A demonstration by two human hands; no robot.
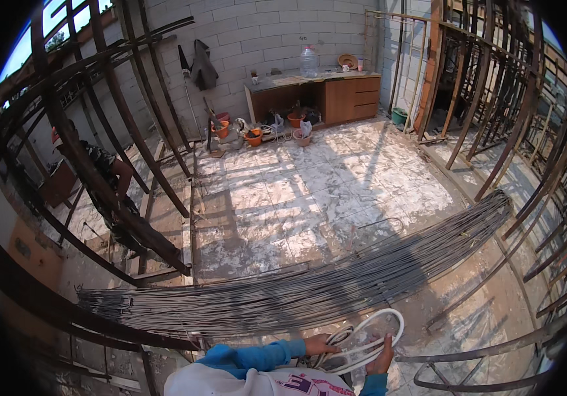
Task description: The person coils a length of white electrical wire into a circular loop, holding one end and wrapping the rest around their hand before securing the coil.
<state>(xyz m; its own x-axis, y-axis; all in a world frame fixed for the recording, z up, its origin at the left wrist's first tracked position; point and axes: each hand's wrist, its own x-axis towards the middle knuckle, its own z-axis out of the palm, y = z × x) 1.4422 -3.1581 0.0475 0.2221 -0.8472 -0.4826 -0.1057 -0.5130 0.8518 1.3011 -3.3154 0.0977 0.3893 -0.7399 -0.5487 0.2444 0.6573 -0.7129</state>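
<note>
A thick white cable [364, 357], possibly a hose, is gathered in loose loops close to my body, low in the view. My left hand [321, 344] is closed around the bunched strands on the left side of the coil. On the other side, my right hand [381, 356] grips the outer loop, with its thumb pointing up. One large loop [397, 317] arches above both hands. Just beyond them, a long bundle of thin metal rods [277, 290] lies across the floor, apart from my hands.
Dark metal frames [118, 125] stand at the left, and more racks [494, 86] at the right. Bent bars [488, 353] reach in near my right hand. A person [108, 178] stands behind the left bars. Along the back wall are a wooden counter [352, 102] and orange buckets [253, 137].
</note>
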